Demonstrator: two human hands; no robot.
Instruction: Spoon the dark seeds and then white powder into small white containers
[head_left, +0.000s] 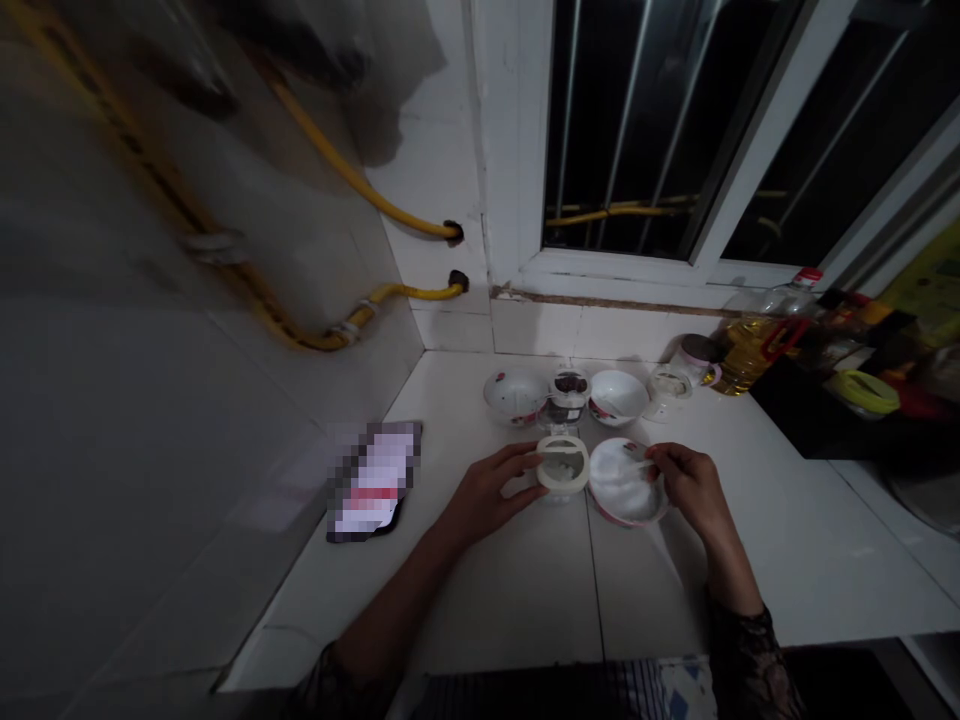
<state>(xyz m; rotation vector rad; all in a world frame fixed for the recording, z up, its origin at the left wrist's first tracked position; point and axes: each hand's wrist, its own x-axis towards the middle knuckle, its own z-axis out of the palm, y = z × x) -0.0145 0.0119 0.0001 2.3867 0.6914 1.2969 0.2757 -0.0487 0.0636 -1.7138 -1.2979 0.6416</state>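
My left hand (499,492) is wrapped around the side of a small clear seasoning jar (562,488) with a cream rim, and some white stuff shows inside. To its right stands a white bowl (616,510) with a red pattern, holding something white that looks like powder. Over that bowl's right edge, my right hand (686,480) pinches a small pale spoon (642,465); its far end is hard to make out. Just behind are a patterned bowl (514,395), a clear seasoning jar (568,390) with dark contents, and another white bowl (619,393).
A phone (375,485) with a lit screen lies at the left by the wall. Towards the back right stand a clear jar (669,385), a dark-lidded jar (694,358) and an oil bottle (750,350). A black box (795,410) with bottles is farther right.
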